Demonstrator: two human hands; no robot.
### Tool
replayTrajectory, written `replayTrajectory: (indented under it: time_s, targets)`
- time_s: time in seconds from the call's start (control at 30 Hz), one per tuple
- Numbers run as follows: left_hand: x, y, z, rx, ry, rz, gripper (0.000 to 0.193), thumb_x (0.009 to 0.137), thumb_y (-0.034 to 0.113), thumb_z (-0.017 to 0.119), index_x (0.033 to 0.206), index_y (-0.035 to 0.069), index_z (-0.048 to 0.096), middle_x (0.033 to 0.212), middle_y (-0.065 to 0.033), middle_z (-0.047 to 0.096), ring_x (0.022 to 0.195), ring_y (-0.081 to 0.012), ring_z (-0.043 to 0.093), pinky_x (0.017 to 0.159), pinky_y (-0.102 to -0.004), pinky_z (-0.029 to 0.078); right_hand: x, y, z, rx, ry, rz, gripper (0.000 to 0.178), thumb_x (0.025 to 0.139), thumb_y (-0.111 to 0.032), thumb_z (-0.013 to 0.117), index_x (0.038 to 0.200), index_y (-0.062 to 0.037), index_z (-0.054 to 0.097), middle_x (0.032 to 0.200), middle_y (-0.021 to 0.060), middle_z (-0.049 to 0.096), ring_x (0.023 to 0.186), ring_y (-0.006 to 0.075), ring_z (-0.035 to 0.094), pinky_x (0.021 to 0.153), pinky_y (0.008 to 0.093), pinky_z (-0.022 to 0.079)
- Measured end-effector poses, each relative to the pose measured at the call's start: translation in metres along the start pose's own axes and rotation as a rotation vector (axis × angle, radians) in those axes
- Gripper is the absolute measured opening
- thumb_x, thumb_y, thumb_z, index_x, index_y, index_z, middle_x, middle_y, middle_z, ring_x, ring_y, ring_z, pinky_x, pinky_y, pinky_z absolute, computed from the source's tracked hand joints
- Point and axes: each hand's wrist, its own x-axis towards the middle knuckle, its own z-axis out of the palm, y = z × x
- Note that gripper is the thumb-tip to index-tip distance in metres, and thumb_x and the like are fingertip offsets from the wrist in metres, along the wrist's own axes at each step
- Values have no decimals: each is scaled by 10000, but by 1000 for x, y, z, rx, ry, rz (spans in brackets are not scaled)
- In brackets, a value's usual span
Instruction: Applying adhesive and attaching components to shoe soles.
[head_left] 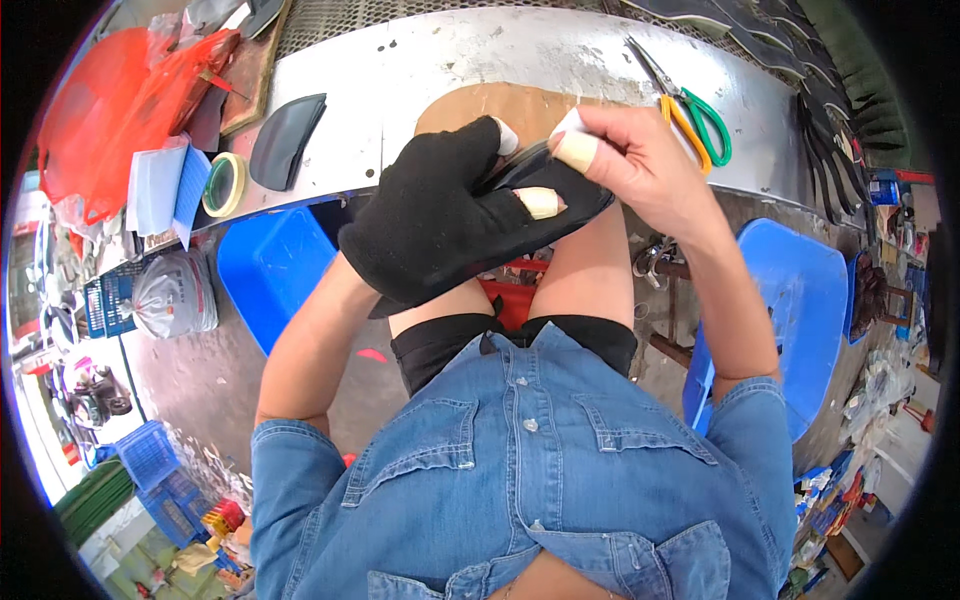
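Note:
A dark, flat, flexible piece with a rounded end (588,192) is held between my hands above the front edge of the metal bench. My left hand (440,205), in a black fingerless glove with tape on the thumb, grips it from the left. On its upper right edge, the taped thumb and forefinger of my right hand (640,160) close in a pinch. Behind my hands a brown sheet (485,103) lies on the bench. Whether the dark piece has more than one layer, I cannot tell.
On the metal bench (330,85) are green-and-orange-handled scissors (695,125), a tape roll (224,184), stacked dark pieces (287,143) and a red plastic bag (110,110). Blue bins stand below, at left (275,265) and right (800,310). Black strips (825,160) hang at the right end.

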Motion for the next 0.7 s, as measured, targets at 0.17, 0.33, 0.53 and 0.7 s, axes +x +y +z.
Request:
replayTrajectory:
  time_s: [0.17, 0.33, 0.53, 0.7]
  targets:
    - [-1, -6, 13, -172, 138, -45, 360, 781, 309, 715, 862, -8, 565, 634, -140, 588, 610, -177, 611, 565, -313, 459, -2, 10, 0, 487, -6, 219, 346, 892, -325, 582, 832, 10, 651, 562, 0, 519, 543, 90, 477, 499, 264, 381]
    - [-1, -8, 22, -215, 233, -90, 361, 784, 296, 715, 864, -20, 561, 664, -128, 615, 629, -145, 608, 578, -309, 471, 4, -10, 7, 31, 142, -59, 429, 933, -368, 527, 854, 39, 637, 604, -43, 544, 585, 83, 490, 514, 260, 388]
    - [2, -1, 27, -384, 278, -209, 259, 815, 176, 677, 962, -12, 575, 854, -91, 641, 797, -121, 592, 691, -273, 479, 1, 6, 7, 449, 138, 150, 415, 951, -341, 498, 849, 36, 638, 654, -22, 566, 581, 34, 451, 511, 206, 368]
    - [6, 3, 33, -311, 355, -251, 294, 826, 176, 666, 1025, -18, 572, 879, -94, 642, 812, -127, 597, 709, -281, 481, 12, -13, 16, 93, 340, 66, 395, 943, -338, 509, 849, 23, 638, 626, -4, 549, 575, 63, 463, 511, 226, 379]
